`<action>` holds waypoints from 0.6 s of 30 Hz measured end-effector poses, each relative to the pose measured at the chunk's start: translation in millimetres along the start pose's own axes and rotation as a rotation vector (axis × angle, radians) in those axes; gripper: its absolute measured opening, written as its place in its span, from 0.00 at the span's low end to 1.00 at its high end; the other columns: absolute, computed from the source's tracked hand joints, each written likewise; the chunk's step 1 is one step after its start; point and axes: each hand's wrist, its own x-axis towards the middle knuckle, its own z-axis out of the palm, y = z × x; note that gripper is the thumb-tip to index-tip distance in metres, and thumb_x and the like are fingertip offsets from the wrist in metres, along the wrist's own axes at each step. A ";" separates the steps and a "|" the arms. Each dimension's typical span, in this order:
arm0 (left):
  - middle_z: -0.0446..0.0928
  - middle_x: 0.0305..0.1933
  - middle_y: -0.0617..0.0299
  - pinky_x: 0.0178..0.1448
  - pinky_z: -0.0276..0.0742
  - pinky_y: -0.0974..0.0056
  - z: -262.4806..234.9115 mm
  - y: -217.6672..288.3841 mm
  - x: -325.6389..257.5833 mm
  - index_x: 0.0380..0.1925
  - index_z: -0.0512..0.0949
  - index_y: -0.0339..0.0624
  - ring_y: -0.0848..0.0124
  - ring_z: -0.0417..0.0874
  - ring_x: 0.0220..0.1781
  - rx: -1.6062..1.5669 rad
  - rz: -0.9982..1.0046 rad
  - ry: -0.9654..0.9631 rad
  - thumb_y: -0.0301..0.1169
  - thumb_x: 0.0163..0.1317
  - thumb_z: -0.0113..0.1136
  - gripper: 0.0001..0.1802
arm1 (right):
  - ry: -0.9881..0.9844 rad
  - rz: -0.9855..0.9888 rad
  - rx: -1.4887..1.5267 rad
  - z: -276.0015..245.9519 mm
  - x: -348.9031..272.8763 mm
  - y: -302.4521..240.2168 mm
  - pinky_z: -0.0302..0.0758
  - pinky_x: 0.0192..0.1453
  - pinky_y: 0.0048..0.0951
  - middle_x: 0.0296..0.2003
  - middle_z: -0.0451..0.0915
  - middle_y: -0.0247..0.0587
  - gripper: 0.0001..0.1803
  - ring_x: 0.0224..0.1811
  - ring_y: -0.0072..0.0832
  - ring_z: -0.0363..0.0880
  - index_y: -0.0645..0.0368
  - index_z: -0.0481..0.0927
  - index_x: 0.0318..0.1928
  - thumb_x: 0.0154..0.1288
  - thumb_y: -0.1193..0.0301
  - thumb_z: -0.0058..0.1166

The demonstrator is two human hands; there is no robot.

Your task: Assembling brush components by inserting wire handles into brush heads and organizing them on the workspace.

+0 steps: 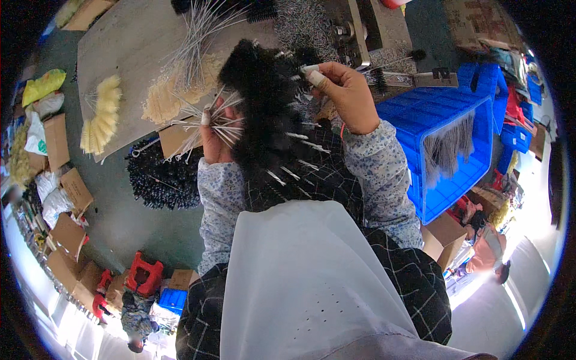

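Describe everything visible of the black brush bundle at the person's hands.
The black brush bundle is a dense, fuzzy mass of dark bristles. Pale, metal-looking wire stems fan out on its left; twisted pale ends show at its lower right. It lies in front of the body, partly over dark checked clothing. The left hand grips the stems; the right hand is at its upper right, exact contact unclear.
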 end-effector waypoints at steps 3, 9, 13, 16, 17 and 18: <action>0.70 0.45 0.60 0.49 0.69 0.59 -2.0 -3.2 7.9 0.47 0.66 0.38 0.70 0.73 0.43 -0.060 -0.035 -0.048 0.43 0.55 0.51 0.25 | 0.167 -0.090 -0.051 -2.7 -10.7 -1.5 0.69 0.34 0.20 0.32 0.74 0.35 0.12 0.31 0.18 0.71 0.62 0.72 0.39 0.56 0.69 0.50; 0.70 0.45 0.61 0.51 0.69 0.61 10.0 -8.6 17.4 0.46 0.65 0.37 0.71 0.73 0.43 0.023 -0.010 0.142 0.44 0.55 0.50 0.25 | 0.015 -0.600 -0.814 29.2 -59.6 -48.0 0.65 0.47 0.32 0.41 0.71 0.42 0.19 0.41 0.34 0.70 0.59 0.69 0.43 0.50 0.67 0.53; 0.71 0.42 0.57 0.52 0.69 0.61 5.2 -17.4 35.9 0.44 0.66 0.36 0.71 0.74 0.41 -0.008 -0.027 0.041 0.43 0.55 0.50 0.23 | -0.008 -0.540 -1.008 45.8 -55.2 -34.8 0.61 0.50 0.37 0.45 0.69 0.45 0.23 0.46 0.39 0.66 0.59 0.68 0.46 0.51 0.60 0.50; 0.73 0.38 0.57 0.52 0.69 0.60 13.7 -29.3 45.5 0.44 0.66 0.35 0.70 0.75 0.39 -0.014 -0.031 0.175 0.43 0.55 0.50 0.23 | -0.102 -0.455 -1.064 36.6 -55.5 -27.6 0.61 0.51 0.38 0.47 0.67 0.46 0.26 0.46 0.41 0.65 0.60 0.68 0.47 0.50 0.57 0.50; 0.73 0.37 0.57 0.52 0.69 0.60 16.3 -32.0 47.8 0.44 0.66 0.34 0.69 0.75 0.39 0.010 -0.045 0.207 0.43 0.55 0.50 0.24 | -0.143 -0.412 -1.091 34.1 -55.5 -25.4 0.61 0.52 0.38 0.48 0.67 0.47 0.28 0.47 0.42 0.65 0.61 0.67 0.47 0.49 0.56 0.51; 0.73 0.37 0.56 0.51 0.70 0.60 14.7 -34.8 49.7 0.44 0.66 0.33 0.68 0.75 0.39 -0.014 -0.061 0.188 0.43 0.56 0.50 0.25 | -0.148 -0.379 -1.083 33.6 -56.3 -23.6 0.61 0.52 0.38 0.48 0.66 0.48 0.29 0.47 0.42 0.65 0.61 0.67 0.48 0.48 0.56 0.51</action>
